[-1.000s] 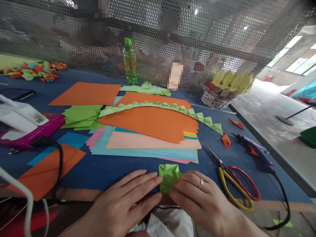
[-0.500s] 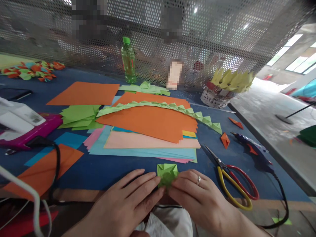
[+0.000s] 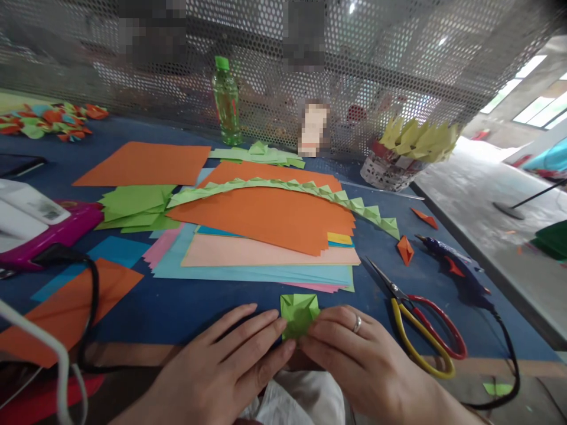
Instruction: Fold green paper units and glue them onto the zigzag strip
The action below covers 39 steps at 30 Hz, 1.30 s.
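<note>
A small square of folded green paper (image 3: 299, 313) lies at the table's near edge, with creased triangular flaps along its top. My left hand (image 3: 241, 348) grips its left side between thumb and index finger, the other fingers stretched over the blue surface. On the opposite side, my right hand (image 3: 354, 348), with a ring on one finger, pinches the lower right corner; its curled fingers hide part of that edge. Scissors (image 3: 410, 319) with one red and one yellow handle lie to the right of my right hand. Beyond the paper is a stack of coloured sheets (image 3: 252, 273).
A long strip of green folded triangles (image 3: 283, 185) crosses orange sheets (image 3: 261, 215). Rightward are a glue gun (image 3: 456, 265), its cord, and orange folded pieces (image 3: 404, 250). A green bottle (image 3: 227, 106) and a basket (image 3: 390, 168) stand behind. A purple-and-white device (image 3: 48, 230) sits left.
Both hands keep their hold on the folded green paper, nearly unmoved. The view has shifted slightly, so objects on the left appear a little farther left.
</note>
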Each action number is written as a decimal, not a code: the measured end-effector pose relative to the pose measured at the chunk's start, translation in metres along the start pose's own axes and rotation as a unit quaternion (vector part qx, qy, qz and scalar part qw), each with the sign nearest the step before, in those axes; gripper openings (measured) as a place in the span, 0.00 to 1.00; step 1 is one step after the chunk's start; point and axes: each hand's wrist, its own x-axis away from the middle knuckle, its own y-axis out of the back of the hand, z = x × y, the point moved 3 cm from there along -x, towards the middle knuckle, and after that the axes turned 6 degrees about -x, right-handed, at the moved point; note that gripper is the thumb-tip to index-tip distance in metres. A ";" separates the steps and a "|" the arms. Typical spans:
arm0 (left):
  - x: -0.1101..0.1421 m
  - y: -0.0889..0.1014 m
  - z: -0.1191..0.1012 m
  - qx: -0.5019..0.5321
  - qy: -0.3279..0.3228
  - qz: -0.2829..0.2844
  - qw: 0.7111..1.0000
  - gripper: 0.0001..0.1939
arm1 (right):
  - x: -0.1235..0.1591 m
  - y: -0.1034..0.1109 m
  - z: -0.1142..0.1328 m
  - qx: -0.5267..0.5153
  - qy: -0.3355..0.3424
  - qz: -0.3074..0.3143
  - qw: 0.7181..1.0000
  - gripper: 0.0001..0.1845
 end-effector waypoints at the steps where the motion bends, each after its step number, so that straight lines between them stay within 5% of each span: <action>1: 0.000 0.000 0.000 -0.002 -0.001 0.001 1.000 0.34 | 0.000 0.001 0.001 0.005 0.002 0.001 1.000 0.11; 8: -0.005 0.000 -0.001 -0.015 -0.009 -0.011 1.000 0.26 | 0.004 -0.002 0.007 0.091 0.023 -0.026 0.995 0.13; 14: -0.005 0.003 -0.005 -0.052 -0.020 -0.015 0.998 0.32 | 0.006 -0.006 0.008 0.115 0.015 -0.062 0.991 0.11; 21: 0.000 0.001 -0.004 -0.072 -0.025 -0.010 0.997 0.19 | 0.007 -0.012 0.007 0.152 0.024 -0.089 0.984 0.09; 25: 0.002 0.007 -0.004 -0.095 -0.023 0.001 0.995 0.20 | 0.009 -0.011 0.010 0.173 0.023 -0.080 0.981 0.11; 34: -0.003 0.014 0.001 0.009 -0.001 -0.017 1.000 0.31 | 0.020 0.002 0.014 0.121 0.017 -0.126 0.985 0.11; 39: 0.002 0.014 0.001 0.045 0.034 -0.015 0.998 0.32 | 0.024 0.005 0.011 0.038 -0.088 -0.177 0.979 0.12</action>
